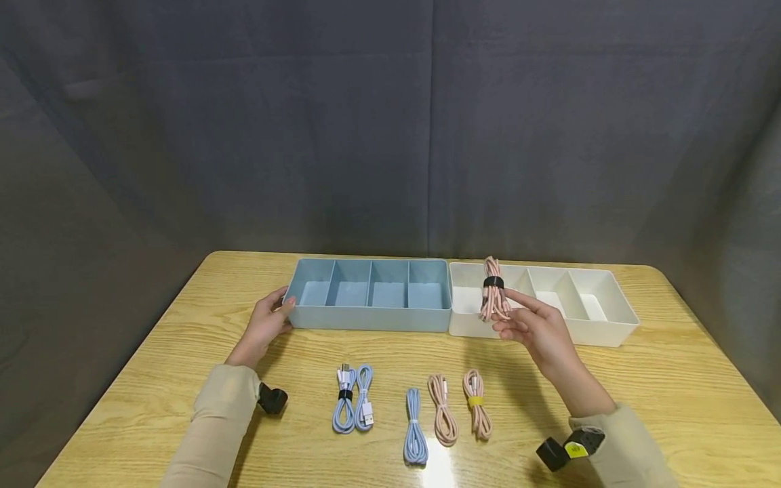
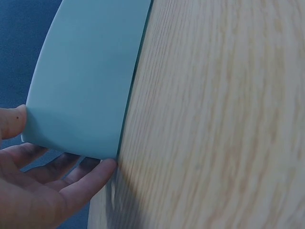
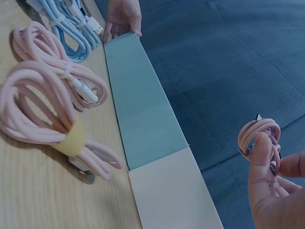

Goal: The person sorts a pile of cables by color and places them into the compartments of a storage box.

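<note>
My right hand (image 1: 535, 330) pinches a pink cable bundle (image 1: 493, 291), tied with a black strap, above the white divided box (image 1: 543, 330). In the right wrist view, the thumb and fingers press on the coil's end. The left hand (image 1: 266, 320) grips the left end of the blue divided box (image 1: 372, 318), with its thumb at the rim and fingers against the end wall. That box's side (image 2: 86, 76) fills much of the left wrist view. Both boxes stand end to end.
Nearer on the wooden table (image 1: 183, 379) lie several coiled cables: a blue one with a black strap (image 1: 344, 407), another blue one (image 1: 364, 393), a third blue one (image 1: 415, 434), a pink one (image 1: 443, 413) and a pink one with a yellow strap (image 1: 478, 410). A dark curtain (image 1: 366, 135) hangs behind.
</note>
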A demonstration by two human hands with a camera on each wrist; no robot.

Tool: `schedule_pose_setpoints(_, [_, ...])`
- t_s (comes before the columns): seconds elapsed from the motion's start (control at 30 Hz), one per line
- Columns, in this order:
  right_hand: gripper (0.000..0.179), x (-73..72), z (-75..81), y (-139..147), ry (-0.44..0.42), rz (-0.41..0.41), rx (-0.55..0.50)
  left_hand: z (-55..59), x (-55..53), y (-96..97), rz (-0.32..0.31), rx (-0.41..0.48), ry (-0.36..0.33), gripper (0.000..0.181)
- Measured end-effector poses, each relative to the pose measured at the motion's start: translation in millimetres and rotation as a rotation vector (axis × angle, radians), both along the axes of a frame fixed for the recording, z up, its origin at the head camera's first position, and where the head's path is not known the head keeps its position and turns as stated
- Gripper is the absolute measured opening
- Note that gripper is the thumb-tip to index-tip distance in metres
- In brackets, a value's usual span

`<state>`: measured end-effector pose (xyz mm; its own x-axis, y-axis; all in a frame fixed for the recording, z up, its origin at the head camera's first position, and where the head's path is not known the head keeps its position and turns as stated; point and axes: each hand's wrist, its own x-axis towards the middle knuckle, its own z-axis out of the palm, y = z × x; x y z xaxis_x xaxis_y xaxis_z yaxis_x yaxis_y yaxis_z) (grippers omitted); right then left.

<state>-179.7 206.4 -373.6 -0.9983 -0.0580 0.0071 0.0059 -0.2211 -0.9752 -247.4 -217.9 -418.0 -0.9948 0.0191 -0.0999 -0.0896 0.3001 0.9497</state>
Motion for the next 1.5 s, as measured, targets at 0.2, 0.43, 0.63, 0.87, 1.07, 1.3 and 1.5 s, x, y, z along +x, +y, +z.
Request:
schedule_pose_setpoints(0.2, [0.045,-9.4,4.6,-3.4,-0.011,-0.002,0.012,-0.2,0.8,0.0,-0.010,0.002,0.002,0.054])
schedule_pose_setpoints(0.43, [0.046,-21.6,8.5,-5.8,-0.007,-0.006,-0.014,0.0,0.3,0.0,-0.002,0.003,0.001,0.053])
schedule_pose_setpoints(0.63, [0.046,-30.8,7.3,-3.8,-0.010,-0.006,-0.002,-0.4,0.8,1.0,-0.005,-0.003,0.004,0.054])
schedule_pose_setpoints(0.87, [0.046,-39.2,0.7,-3.3,-0.015,0.012,0.094,-1.6,0.0,-0.9,-0.004,0.004,0.001,0.054])
schedule_pose_setpoints(1.07, [0.044,-43.3,-5.1,-1.9,-0.007,0.052,0.193,-2.6,-1.5,-1.4,0.005,0.012,-0.005,0.053])
schedule_pose_setpoints(1.3, [0.042,-41.8,-8.8,1.5,0.020,0.098,0.278,-0.6,-0.2,-1.4,0.004,0.012,-0.019,0.053])
schedule_pose_setpoints(1.5, [0.043,-35.6,-6.5,3.0,0.032,0.106,0.257,1.5,0.2,-1.3,0.014,0.014,-0.033,0.054])
